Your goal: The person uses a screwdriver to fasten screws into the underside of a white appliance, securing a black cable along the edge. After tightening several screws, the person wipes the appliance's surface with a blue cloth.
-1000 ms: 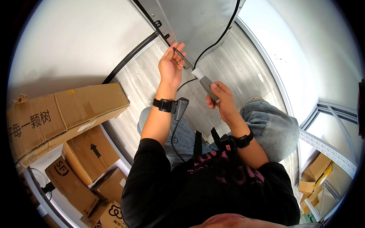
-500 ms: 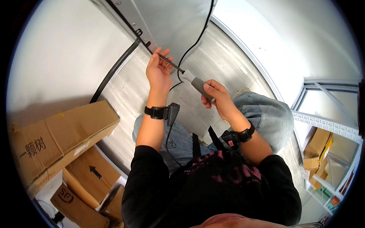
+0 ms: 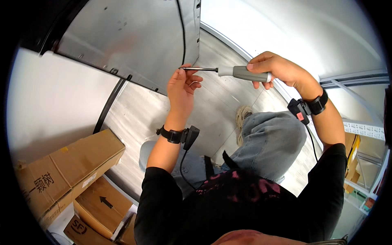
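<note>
A screwdriver (image 3: pixel 240 72) with a grey and white handle lies almost level in front of me, its shaft pointing left. My right hand (image 3: pixel 281 70) is closed around the rear of that handle. At the other end, the thumb and fingers of my left hand (image 3: pixel 182 90) pinch the tip of the shaft. Whether a small screw sits between those fingers cannot be made out. Just beyond my left hand stands a grey metal panel (image 3: pixel 126 45), with a black cable (image 3: pixel 182 32) hanging along it.
Cardboard boxes (image 3: pixel 77 163) are stacked at the lower left beside a white wall (image 3: pixel 57 98). A white metal shelf (image 3: pixel 363 128) holding cartons stands at the right. Pale wooden flooring (image 3: pixel 212 110) lies under my bent knee (image 3: pixel 269 134).
The screwdriver has swung from slanting to nearly level as my right hand moved up and right. My left fingers have closed at its tip. The metal panel appears larger and further into view.
</note>
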Demonstrator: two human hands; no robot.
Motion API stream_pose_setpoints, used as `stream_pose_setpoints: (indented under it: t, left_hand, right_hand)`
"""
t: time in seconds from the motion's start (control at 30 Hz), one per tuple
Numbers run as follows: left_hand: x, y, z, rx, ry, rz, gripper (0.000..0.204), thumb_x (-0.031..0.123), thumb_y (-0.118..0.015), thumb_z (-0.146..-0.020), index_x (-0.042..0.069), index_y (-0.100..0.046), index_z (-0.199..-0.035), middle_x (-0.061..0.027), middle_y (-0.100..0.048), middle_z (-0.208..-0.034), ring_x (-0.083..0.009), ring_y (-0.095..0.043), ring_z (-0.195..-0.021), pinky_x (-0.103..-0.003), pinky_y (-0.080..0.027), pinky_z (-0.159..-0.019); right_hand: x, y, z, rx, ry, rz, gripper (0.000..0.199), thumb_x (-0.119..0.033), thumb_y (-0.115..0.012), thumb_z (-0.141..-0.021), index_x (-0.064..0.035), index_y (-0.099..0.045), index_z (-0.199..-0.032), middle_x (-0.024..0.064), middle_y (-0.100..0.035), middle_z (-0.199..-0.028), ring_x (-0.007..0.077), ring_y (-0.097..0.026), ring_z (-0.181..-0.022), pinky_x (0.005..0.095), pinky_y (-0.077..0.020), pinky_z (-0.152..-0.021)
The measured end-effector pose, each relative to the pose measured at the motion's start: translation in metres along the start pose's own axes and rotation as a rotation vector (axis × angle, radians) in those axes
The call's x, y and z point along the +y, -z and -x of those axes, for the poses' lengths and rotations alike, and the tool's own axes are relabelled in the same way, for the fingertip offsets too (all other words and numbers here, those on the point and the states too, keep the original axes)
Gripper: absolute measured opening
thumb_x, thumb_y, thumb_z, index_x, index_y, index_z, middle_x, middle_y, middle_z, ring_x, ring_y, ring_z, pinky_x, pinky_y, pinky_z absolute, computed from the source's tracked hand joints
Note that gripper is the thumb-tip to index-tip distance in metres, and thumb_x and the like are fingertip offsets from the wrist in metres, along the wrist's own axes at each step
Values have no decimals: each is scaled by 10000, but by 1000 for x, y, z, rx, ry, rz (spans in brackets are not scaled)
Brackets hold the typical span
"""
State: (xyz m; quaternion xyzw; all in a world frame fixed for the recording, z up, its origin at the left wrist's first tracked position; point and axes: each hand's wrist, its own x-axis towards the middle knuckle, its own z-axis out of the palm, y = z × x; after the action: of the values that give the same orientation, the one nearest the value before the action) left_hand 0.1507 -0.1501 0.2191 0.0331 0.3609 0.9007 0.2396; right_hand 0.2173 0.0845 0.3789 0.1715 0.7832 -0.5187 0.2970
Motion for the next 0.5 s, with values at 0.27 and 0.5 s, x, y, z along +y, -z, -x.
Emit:
stream_pose_setpoints:
  t: [0.27, 0.5]
  left_hand:
    - [-115, -58, -78, 72, 69, -313, 263, 244, -460, -976, 31, -576, -1077, -71, -666, -902, -144, -624, -738, -254, -480, -632]
    - [-256, -68, -168, -71, 221, -711, 248, 223, -508, -960, 38, -615, -1086, -50, -673, -895, -111, -609, -754, -238, -477, -651]
  right_hand:
    - [131, 93, -61, -23, 79, -113, 300, -182, -630, -844, -11, -574, -1084, 25, -594, -716, 72, -541, -532, 201, -434, -481]
    - [324, 103, -107, 230, 109, -569, 265, -111, -621, -853, -1, -553, -1085, 23, -576, -731, 88, -531, -578, 230, -437, -543]
